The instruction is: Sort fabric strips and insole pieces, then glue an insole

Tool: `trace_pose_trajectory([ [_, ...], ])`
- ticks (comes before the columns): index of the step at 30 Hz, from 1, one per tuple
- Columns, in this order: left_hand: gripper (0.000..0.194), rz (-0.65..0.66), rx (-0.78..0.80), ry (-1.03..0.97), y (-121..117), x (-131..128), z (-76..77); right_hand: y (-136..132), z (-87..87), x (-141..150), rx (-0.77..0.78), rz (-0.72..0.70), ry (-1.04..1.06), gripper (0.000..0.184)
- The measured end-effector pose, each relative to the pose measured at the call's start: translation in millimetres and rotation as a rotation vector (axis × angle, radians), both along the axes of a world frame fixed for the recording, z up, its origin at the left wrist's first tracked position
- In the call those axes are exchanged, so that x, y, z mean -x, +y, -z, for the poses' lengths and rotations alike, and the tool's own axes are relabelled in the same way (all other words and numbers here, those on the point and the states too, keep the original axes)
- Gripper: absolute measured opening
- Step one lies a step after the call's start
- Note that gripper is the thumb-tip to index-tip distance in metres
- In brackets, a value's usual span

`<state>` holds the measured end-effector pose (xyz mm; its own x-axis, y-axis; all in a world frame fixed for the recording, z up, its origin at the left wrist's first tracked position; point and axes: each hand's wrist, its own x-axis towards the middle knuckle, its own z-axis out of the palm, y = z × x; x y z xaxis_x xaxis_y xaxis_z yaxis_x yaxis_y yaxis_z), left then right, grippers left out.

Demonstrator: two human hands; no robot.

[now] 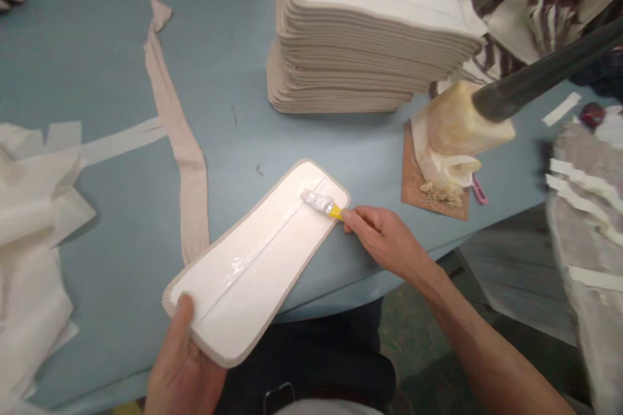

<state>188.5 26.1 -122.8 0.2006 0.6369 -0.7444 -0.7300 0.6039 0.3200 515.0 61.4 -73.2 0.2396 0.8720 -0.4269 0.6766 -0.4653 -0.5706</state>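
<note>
A flat white panel (257, 259) with a beige rim lies at the near edge of the blue-grey table (97, 78), its surface shiny with wet glue. My left hand (182, 363) grips its near end, thumb on top. My right hand (384, 237) pinches a small yellow-handled brush (322, 203) whose bristles rest on the panel's far end.
A tall stack of the same panels (360, 32) stands behind. A glue-caked pot (455, 139) with a dark handle sits on a brown board (428, 191) to the right. A beige fabric strip (175, 123) and white scraps (34, 227) lie left. Patterned cloth (535, 6) lies at the far right.
</note>
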Motion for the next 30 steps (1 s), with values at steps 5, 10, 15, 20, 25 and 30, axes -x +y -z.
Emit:
trace_pose_trajectory([
  [5, 0.045, -0.072, 0.061, 0.101, 10, -29, -24.4, -26, -17.1, 61, 0.056, -0.201, 0.070, 0.044],
  [10, 0.045, -0.125, 0.169, 0.200, 19, -42, -41.1, -41, -16.9, 90, 0.017, -0.238, 0.116, 0.044],
  [15, 0.048, -0.113, 0.143, 0.175, 19, -42, -40.1, -35, -5.2, 56, -0.068, -0.094, -0.164, 0.045],
  [20, 0.057, -0.053, 0.123, 0.168, 19, -45, -41.3, -45, -5.4, 62, -0.357, -0.202, -0.461, 0.032],
  [25, 0.053, -0.065, 0.033, 0.137, 18, -46, -43.6, -73, -11.3, 114, -0.477, -0.403, -0.288, 0.035],
  [30, 0.052, -0.088, -0.005, 0.143, 20, -42, -49.6, -77, -8.7, 121, -0.511, -0.315, -0.233, 0.027],
])
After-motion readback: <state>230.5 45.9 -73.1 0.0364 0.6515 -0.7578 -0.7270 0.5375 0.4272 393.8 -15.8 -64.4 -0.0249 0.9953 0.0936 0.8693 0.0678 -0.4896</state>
